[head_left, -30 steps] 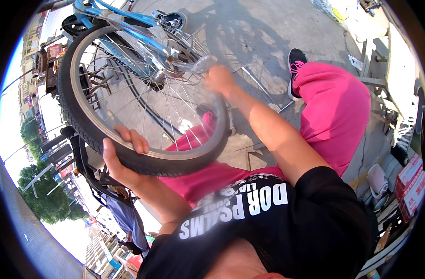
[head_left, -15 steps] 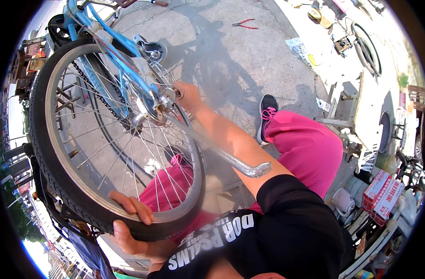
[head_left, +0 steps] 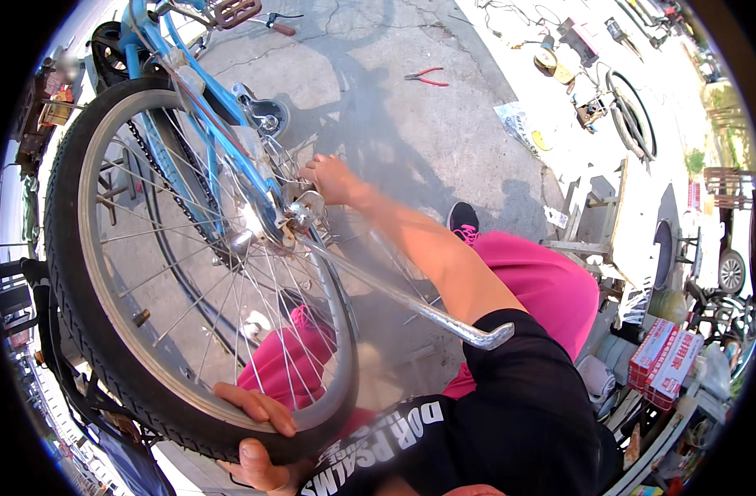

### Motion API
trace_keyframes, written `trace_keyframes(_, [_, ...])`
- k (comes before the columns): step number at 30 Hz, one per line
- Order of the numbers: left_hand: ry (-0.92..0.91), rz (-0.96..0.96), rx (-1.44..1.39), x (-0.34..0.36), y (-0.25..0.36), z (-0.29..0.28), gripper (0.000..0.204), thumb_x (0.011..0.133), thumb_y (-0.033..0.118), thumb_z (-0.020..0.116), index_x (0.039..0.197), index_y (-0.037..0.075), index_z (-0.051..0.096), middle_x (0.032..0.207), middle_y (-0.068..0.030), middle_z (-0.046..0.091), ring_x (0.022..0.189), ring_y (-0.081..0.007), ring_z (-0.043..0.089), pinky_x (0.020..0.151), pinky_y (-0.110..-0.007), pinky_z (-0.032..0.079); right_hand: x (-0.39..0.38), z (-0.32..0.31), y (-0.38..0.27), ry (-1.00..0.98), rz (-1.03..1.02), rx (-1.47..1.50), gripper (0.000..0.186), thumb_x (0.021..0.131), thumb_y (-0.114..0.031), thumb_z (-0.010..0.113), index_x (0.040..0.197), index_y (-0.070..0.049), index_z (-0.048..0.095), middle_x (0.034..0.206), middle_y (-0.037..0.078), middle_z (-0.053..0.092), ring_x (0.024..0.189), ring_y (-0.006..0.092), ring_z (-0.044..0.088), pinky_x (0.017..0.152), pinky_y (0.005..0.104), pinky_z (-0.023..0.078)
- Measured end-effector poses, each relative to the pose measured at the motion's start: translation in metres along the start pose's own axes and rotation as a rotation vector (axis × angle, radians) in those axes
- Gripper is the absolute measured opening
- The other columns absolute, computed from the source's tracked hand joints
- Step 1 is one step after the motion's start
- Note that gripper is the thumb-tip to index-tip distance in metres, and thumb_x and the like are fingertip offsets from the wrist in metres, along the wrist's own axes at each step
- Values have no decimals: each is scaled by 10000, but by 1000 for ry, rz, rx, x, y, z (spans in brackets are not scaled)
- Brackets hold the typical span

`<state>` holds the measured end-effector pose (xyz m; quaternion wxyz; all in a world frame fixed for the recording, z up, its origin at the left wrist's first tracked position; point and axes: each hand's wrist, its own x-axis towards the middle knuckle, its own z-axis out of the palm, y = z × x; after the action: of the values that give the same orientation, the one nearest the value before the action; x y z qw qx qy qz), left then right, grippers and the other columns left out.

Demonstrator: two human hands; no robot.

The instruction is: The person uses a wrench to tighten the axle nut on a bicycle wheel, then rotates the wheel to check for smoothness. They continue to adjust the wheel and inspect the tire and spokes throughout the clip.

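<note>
A blue bicycle [head_left: 197, 107] stands upside down in front of me, its rear wheel [head_left: 88, 331] with a black tyre and silver spokes nearest. My left hand [head_left: 258, 430] grips the tyre at its lowest, closest part, fingers over the rim. My right hand [head_left: 328, 178] reaches to the wheel's axle [head_left: 299, 213], fingers closed around the nut area by the frame; what it holds is hidden. A chrome kickstand [head_left: 427, 310] juts out from the axle toward my right arm. My pink trousers [head_left: 551, 285] show below.
Red-handled pliers [head_left: 427, 78] lie on the concrete beyond the bicycle. A loose wheel [head_left: 630, 112] and small parts lie at upper right. Red and white boxes [head_left: 667, 360] are stacked at right beside a low wooden bench [head_left: 597, 219].
The view has swung so the wheel sits lower and further left. My left hand has slid along the tyre toward my body. My right hand stays at the axle.
</note>
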<state>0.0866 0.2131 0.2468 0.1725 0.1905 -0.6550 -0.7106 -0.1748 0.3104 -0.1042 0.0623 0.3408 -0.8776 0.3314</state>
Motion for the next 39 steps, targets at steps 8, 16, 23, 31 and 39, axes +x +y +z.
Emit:
trace_keyframes(8, [-94,-107,-57,3,8,-16,517,803,393,674,973,-26,422,814,-105,427,578,-162,491,529,-281,431,26,-10,8,-229,94,70,262,681,-145,650,927,-119,566,881,111,595,741,360,595,628,438,484])
trace_keyframes(16, [-183,-218,-71,5,8,-29,514,784,423,696,925,-6,452,825,-105,447,608,-175,501,563,-297,431,102,-24,1,175,-131,74,157,753,-52,579,890,-88,511,903,100,567,831,342,579,657,424,477])
trace_keyframes(23, [-187,-245,15,5,19,-26,546,769,468,701,899,-5,462,821,-126,487,601,-198,514,558,-300,448,-59,20,83,175,332,197,134,834,-109,513,727,-36,551,666,135,548,608,321,561,536,427,451])
trace_keyframes(31, [-121,10,-53,7,-3,-27,436,820,349,647,855,-38,450,657,-92,454,477,-146,493,456,-264,435,-254,91,0,-456,756,-193,295,843,-229,516,979,-23,678,994,188,661,956,358,629,833,472,479])
trace_keyframes(39, [-218,93,-56,6,-5,-29,306,867,268,601,844,-8,472,662,-85,496,471,-155,515,434,-272,434,-264,42,-52,-302,1286,199,405,776,-244,587,1109,-15,607,1106,260,602,1004,392,601,842,452,481])
